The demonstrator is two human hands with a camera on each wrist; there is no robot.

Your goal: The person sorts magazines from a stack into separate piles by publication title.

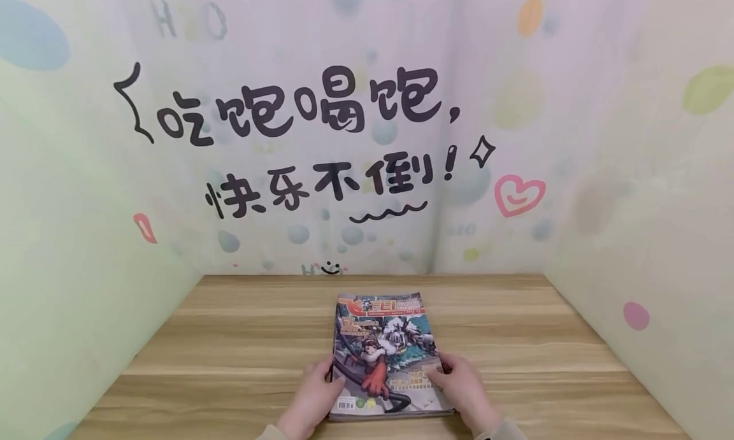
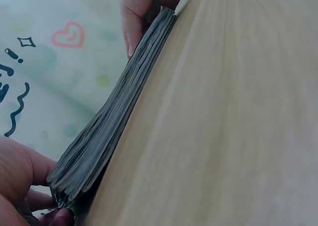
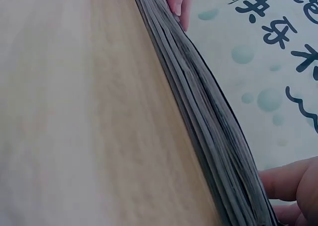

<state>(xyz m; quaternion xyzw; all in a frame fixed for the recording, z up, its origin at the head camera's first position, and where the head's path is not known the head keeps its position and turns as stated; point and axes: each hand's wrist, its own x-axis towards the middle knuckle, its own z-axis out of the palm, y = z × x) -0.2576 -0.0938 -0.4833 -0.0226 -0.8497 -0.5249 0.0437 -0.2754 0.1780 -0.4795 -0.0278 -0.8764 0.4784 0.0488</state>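
A stack of magazines [image 1: 385, 347] lies at the front middle of the table, its top cover showing illustrated characters under a red and orange title. My left hand [image 1: 314, 394] grips the stack's left edge, thumb on top. On the opposite edge, my right hand [image 1: 466, 389] holds it the same way, thumb over the cover. Layered page edges [image 2: 114, 104] face the left wrist view, where fingers of the left hand [image 2: 22, 179] curl beneath the corner. In the right wrist view, the right hand [image 3: 293, 188] is partly cut off by the frame.
The wooden table [image 1: 241, 338] spreads around the stack on all sides. Behind it rises a pale printed curtain [image 1: 344, 236] with black lettering, bubbles and a pink heart. Similar side panels [image 1: 648, 236] border the table at left and right.
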